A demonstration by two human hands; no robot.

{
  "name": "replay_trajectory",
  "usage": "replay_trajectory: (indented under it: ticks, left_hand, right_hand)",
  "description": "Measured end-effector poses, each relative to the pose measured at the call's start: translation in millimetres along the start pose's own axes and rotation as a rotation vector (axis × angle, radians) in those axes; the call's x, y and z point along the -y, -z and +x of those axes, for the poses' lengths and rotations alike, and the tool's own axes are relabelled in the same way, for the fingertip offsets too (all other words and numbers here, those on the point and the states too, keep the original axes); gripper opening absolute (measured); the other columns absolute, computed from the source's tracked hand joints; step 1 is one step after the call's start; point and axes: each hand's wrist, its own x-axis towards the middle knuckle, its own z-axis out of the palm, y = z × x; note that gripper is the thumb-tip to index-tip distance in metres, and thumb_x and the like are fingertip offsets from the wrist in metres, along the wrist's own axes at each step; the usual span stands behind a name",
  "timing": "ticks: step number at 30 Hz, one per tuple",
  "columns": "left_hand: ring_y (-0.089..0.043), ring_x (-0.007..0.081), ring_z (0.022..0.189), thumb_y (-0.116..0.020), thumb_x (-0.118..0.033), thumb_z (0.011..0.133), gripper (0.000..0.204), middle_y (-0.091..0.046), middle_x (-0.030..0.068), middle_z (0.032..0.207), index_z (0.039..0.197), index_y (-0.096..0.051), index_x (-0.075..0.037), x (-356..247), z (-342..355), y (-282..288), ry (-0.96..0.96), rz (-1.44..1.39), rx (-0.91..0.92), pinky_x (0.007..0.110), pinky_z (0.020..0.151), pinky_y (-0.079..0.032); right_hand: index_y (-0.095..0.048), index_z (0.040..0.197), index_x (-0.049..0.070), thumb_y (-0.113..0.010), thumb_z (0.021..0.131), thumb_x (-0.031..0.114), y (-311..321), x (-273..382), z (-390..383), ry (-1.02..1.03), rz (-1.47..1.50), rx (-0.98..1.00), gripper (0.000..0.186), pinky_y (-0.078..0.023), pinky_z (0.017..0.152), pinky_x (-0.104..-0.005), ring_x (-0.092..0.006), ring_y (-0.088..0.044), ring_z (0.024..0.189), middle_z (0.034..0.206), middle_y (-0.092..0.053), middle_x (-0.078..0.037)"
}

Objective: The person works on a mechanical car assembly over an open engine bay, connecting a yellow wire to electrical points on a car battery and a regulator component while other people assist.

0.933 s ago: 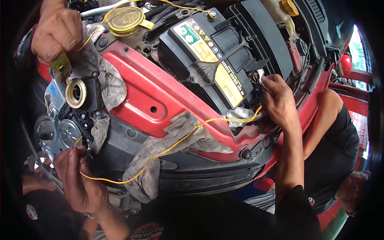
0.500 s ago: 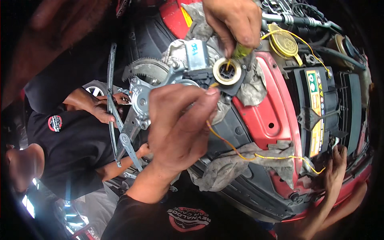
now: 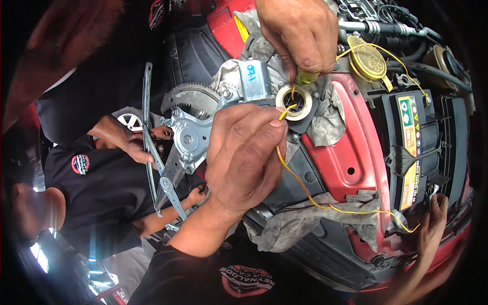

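Observation:
My left hand (image 3: pixel 244 157) is closed, pinching a yellow wire (image 3: pixel 286 113) between thumb and finger. Its tip lies over the round cream-rimmed socket (image 3: pixel 308 105) of a window regulator motor (image 3: pixel 254 80). A co-worker's hand (image 3: pixel 302 33) from the top edge holds a second yellow wire (image 3: pixel 293 90) at the same socket. My right hand (image 3: pixel 436 216), small at the lower right, is closed beside the car battery (image 3: pixel 447 137) on something pale I cannot make out. The left-hand wire's far end lies near it.
Grey rags (image 3: pixel 284 223) lie on the red and black car front. The geared metal regulator arms (image 3: pixel 170 185) reach left, held by another co-worker's hand (image 3: pixel 137 150). A yellow cap (image 3: pixel 368 58) and hoses (image 3: pixel 401 29) sit by the battery. The second wire runs to the battery's top.
My left hand has moved the wire tip from the socket's lower rim to over its opening. The whole view has shifted slightly, so things sit lower and further right.

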Motion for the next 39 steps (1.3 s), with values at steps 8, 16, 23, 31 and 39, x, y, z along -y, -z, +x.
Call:
replay_trajectory:
  ticks: [8, 16, 23, 31, 39]
  left_hand:
    - [-0.067, 0.0320, 0.088, -0.076, 0.014, 0.074, 0.045, -0.072, 0.0156, 0.103, 0.111, -0.058, -0.005, -7.8, 4.0, 3.5, 0.013, 0.117, 0.104, 0.038, 0.077, -0.054]
    - [-0.066, 0.0310, 0.088, -0.075, 0.015, 0.070, 0.045, -0.072, 0.0152, 0.104, 0.108, -0.061, -0.004, -8.0, -0.5, 1.3, -0.015, 0.135, 0.098, 0.038, 0.075, -0.053]
    - [-0.066, 0.0304, 0.088, -0.075, 0.014, 0.068, 0.044, -0.072, 0.0149, 0.104, 0.107, -0.063, -0.003, -11.5, -0.7, 0.6, -0.037, 0.159, 0.135, 0.037, 0.075, -0.053]
    - [-0.066, 0.0302, 0.088, -0.075, 0.012, 0.068, 0.042, -0.071, 0.0138, 0.105, 0.106, -0.064, -0.002, -8.3, -4.0, -0.3, -0.090, 0.206, 0.135, 0.038, 0.075, -0.053]
    - [-0.066, 0.0302, 0.088, -0.076, 0.012, 0.068, 0.039, -0.070, 0.0134, 0.104, 0.103, -0.065, -0.002, -9.1, -3.7, 0.9, -0.111, 0.221, 0.149, 0.038, 0.074, -0.054]
  right_hand:
    - [-0.050, 0.125, -0.014, -0.041, 0.087, -0.005, -3.3, -2.5, -1.0, 0.081, -0.083, -0.061, 0.040, -0.041, 0.092, -0.0277, -0.0272, -0.053, 0.102, 0.113, -0.049, -0.016]
    - [-0.050, 0.124, -0.015, -0.041, 0.087, -0.007, -0.3, 0.3, -1.0, 0.004, -0.047, -0.035, 0.039, -0.042, 0.087, -0.0246, -0.0239, -0.052, 0.099, 0.112, -0.049, -0.014]
    - [-0.050, 0.125, -0.015, -0.039, 0.086, -0.009, -0.8, 2.5, 0.0, -0.012, 0.025, -0.028, 0.041, -0.040, 0.084, -0.0241, -0.0226, -0.051, 0.096, 0.111, -0.048, -0.013]
    - [-0.050, 0.127, -0.015, -0.041, 0.083, -0.008, -0.1, -4.9, -0.7, 0.016, -0.032, -0.027, 0.045, -0.042, 0.092, -0.0271, -0.0282, -0.054, 0.103, 0.114, -0.049, -0.017]
    - [-0.051, 0.127, -0.015, -0.041, 0.082, -0.007, -2.4, -2.0, 1.8, 0.047, -0.055, -0.031, 0.047, -0.042, 0.093, -0.0276, -0.0293, -0.054, 0.104, 0.113, -0.050, -0.018]
